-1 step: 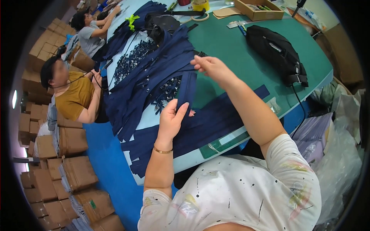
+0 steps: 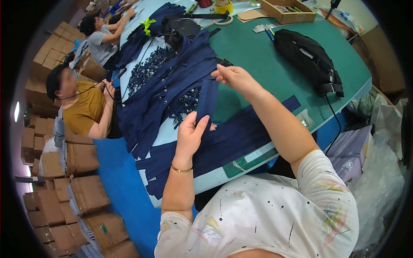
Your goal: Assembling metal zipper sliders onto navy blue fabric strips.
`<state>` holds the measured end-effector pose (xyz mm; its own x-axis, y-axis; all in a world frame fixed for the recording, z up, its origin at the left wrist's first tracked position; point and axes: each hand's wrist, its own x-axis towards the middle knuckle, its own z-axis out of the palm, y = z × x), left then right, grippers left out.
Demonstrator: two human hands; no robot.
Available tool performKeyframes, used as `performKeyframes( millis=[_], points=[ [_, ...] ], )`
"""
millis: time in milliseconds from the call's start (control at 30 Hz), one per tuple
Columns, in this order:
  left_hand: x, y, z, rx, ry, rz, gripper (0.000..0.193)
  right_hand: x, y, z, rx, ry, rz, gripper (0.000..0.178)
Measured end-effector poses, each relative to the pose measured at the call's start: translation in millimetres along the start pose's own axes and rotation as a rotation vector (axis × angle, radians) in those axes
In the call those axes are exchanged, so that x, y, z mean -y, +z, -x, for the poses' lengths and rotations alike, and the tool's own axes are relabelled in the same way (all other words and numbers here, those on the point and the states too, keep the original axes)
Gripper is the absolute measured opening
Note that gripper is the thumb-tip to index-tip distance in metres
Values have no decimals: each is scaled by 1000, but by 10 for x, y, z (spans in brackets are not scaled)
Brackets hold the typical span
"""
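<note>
My left hand (image 2: 192, 132), with a gold bracelet at its wrist, grips a flat navy fabric strip (image 2: 208, 101) that looks like zipper tape, thumb on top. The strip stands up from my fingers and leans away from me. Beside its far end, my right hand (image 2: 234, 79) is closed in a pinch; whatever its fingertips hold is too small to make out. Beyond and to the left lies a large heap of similar navy strips (image 2: 172, 90). Small navy pieces with shiny metal parts (image 2: 188, 102) lie just behind the held strip.
More navy strips (image 2: 254, 124) lie along the table's near edge. Another pile of small metal-fitted pieces (image 2: 150, 66) sits farther left. On the green mat (image 2: 254, 56) rests a black bag (image 2: 307, 60); a cardboard tray (image 2: 297, 16) stands behind. Two people (image 2: 86, 107) work along the left side.
My right hand has shifted very slightly toward me and left, by the strip's far end. The held strip has tilted a little left.
</note>
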<state>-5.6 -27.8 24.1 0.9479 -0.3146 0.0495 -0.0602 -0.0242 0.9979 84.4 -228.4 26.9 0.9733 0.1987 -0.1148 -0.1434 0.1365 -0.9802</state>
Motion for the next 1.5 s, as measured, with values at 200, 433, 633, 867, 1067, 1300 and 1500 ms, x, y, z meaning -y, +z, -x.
performKeyframes(
  millis=[200,433,633,867,1067,1300,1500],
  points=[
    [-84,-75,13,40,55,-5,12,70,41,91,184,96,-105,36],
    [-231,-96,-3,51,7,-17,15,55,148,187,275,-342,-218,10],
    [-281,-65,21,36,-9,-28,15,102,144,220,334,-338,-228,9],
    [-253,-44,70,3,-28,-46,15,82,178,230,325,-316,-224,8],
    [-314,-33,119,-13,-85,-113,16,-77,140,117,158,-216,-122,13],
    [-260,-138,181,-54,-170,-63,13,-129,142,43,28,-82,-191,13],
    [-222,-280,394,-109,-340,-47,13,-76,49,20,-63,-103,-204,14]
  ],
)
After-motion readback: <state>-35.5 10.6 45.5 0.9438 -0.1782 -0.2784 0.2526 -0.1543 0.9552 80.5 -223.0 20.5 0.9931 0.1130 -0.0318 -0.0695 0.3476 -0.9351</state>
